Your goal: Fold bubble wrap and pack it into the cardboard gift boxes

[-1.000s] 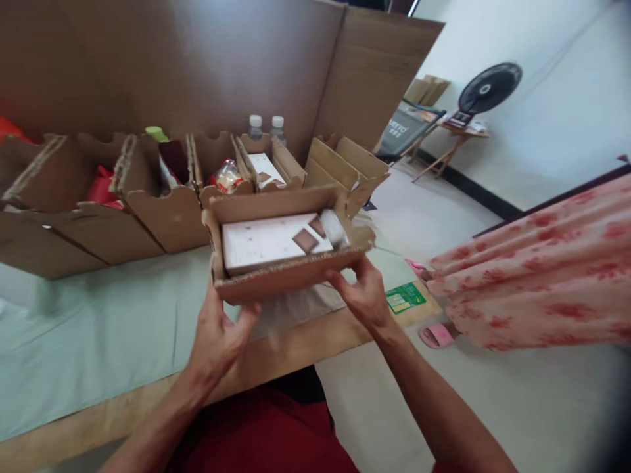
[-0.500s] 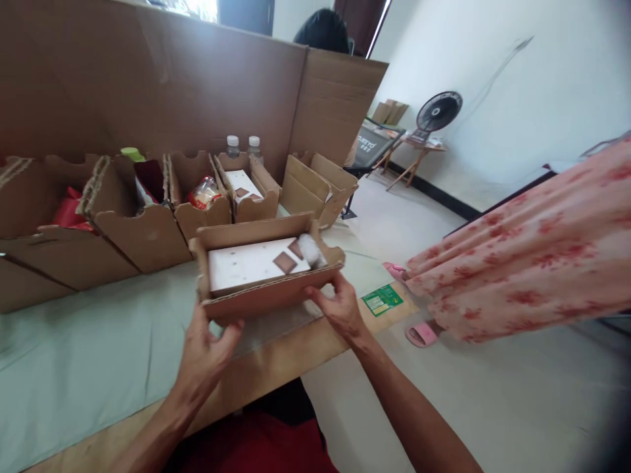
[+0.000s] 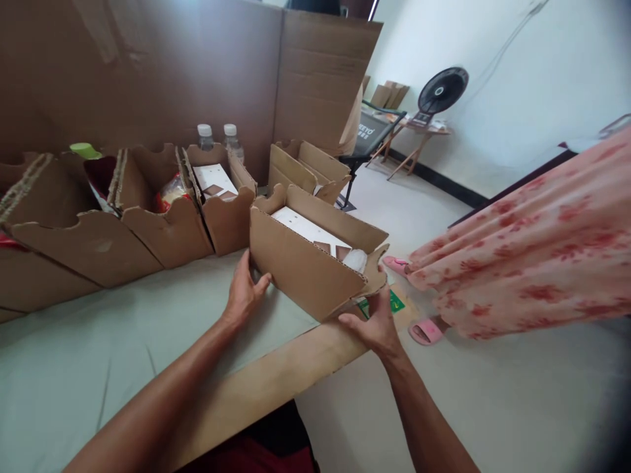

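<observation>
Both hands are on a cardboard bin (image 3: 305, 266) at the right part of the table, standing at a slant with one long side towards me. Inside it lie a white box (image 3: 310, 226) with brown squares at one end and a whitish, rounded bundle (image 3: 355, 261). My left hand (image 3: 245, 289) grips the bin's left end, thumb apart and some fingers hidden behind the cardboard. At the right end, my right hand (image 3: 375, 325) holds the notched end wall, its thumb low beside the near corner. Whether the bin's base fully touches the table, I cannot tell.
Several cardboard bins (image 3: 167, 230) line the back, holding packets and another white box (image 3: 214, 179). Two bottles (image 3: 230, 141) stand behind them, before a tall cardboard panel (image 3: 197, 79). Right of the table, a person in a floral garment (image 3: 522, 256) and pink slippers (image 3: 426, 332) stands near a fan (image 3: 442, 90).
The bin has moved right and turned, its right end swinging nearer to me. Both hands have gone along with it, still at its ends. My view has shifted slightly.
</observation>
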Action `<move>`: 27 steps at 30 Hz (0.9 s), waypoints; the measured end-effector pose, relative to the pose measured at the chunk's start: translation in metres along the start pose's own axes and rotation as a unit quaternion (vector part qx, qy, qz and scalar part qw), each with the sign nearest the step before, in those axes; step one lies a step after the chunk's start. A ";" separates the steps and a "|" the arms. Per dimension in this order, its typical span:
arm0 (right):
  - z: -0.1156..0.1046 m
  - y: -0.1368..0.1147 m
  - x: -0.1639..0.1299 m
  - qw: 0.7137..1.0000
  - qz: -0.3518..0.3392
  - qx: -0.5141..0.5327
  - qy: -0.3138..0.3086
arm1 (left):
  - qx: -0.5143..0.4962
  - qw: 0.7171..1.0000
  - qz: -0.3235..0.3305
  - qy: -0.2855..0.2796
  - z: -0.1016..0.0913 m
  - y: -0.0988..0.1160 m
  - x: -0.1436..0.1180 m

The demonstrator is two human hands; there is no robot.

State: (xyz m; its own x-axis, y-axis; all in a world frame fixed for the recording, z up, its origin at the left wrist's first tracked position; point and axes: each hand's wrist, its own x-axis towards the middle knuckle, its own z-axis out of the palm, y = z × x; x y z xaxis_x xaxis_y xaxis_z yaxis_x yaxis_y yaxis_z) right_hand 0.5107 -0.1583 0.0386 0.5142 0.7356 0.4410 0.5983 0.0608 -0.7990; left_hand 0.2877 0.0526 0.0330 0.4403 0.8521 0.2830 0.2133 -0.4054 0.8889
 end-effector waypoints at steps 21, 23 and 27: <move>0.088 0.013 0.111 0.999 0.015 -0.024 -0.014 | 0.232 0.948 0.107 -0.189 0.012 0.004 -0.032; 0.102 0.014 0.131 0.998 0.030 -0.061 -0.002 | 0.238 0.947 0.113 -0.185 0.012 0.004 -0.033; 0.117 0.013 0.149 0.989 0.028 -0.141 0.037 | 0.246 0.945 0.121 -0.179 0.012 0.004 -0.033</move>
State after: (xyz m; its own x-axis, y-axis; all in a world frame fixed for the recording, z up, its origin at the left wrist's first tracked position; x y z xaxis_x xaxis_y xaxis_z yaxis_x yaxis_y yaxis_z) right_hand 0.5228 0.0312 0.0459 0.5878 0.6811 0.4365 0.7105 -0.1765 -0.6812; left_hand 0.2849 0.0192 0.0226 0.7765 0.5836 0.2375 0.4095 -0.7539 0.5138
